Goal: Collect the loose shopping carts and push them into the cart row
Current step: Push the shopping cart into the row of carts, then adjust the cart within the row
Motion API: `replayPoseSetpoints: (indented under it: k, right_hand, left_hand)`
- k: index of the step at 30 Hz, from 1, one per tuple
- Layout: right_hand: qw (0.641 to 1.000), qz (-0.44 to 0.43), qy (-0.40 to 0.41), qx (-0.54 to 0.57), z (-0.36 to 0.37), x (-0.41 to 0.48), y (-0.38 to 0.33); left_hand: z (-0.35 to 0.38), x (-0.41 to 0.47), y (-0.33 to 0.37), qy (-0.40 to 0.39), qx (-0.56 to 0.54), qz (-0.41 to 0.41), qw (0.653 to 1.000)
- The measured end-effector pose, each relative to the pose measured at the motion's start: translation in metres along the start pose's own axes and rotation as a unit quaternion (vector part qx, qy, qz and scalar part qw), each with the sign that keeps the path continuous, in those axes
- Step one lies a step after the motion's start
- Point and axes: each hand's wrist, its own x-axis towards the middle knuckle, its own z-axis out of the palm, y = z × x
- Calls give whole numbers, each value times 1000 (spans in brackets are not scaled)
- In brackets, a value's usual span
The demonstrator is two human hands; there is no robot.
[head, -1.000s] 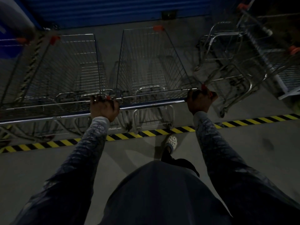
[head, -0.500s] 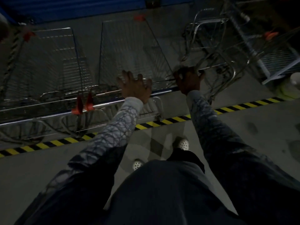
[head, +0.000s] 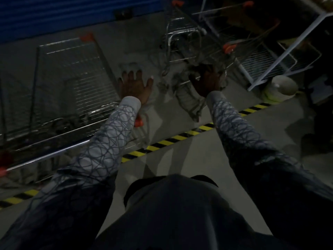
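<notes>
Below your chin, patterned sleeves (head: 108,141) reach out over the grey floor (head: 207,159) and cross the yellow-and-black tape (head: 162,146). Beyond the tape on your left stands the row cart (head: 72,78). Its handle (head: 50,154) runs under your left forearm, and an orange cap (head: 138,123) shows just beside the sleeve. Your left hand (head: 135,86) hangs past that cart's right side, fingers straight and spread, holding nothing. Your right hand (head: 207,82) lies against the blurred wire of the loose cart (head: 183,38), which stands skewed and apart from the row cart. The hand is dark and smeared, so you cannot tell whether its fingers curl round anything. To its right are a pale tub (head: 282,85) and a white rack (head: 288,51) — farthest back, a blue wall (head: 54,15).
</notes>
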Motion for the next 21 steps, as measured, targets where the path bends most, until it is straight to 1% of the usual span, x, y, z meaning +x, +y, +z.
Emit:
replayPoseSetpoints:
  k: [3, 5, 8, 13, 16, 17, 19, 21]
  right_hand:
    - [1000, 3, -10, 9, -10, 28, 30]
    - [999, -7, -7, 36, -8, 51, 48]
    - [998, 2, -3, 57, 3, 89, 73]
    - [999, 20, 32, 19, 24, 166, 104]
    - [997, 56, 25, -41, 24, 208, 105]
    - [997, 61, 30, -45, 22, 219, 101]
    - [996, 67, 45, -28, 23, 244, 93]
    - [996, 91, 18, 8, 33, 270, 86]
  left_hand:
    - [11, 26, 28, -12, -4, -7, 1000]
    - [21, 47, 45, -17, -8, -5, 1000]
    - [36, 89, 72, -23, -4, 15, 1000]
    - [60, 188, 116, -26, -11, 57, 998]
    - [70, 245, 142, -41, -7, 85, 995]
    - [71, 264, 151, -49, -6, 94, 994]
    - [70, 297, 166, -64, 4, 109, 992]
    - [65, 325, 177, -68, 20, 136, 988]
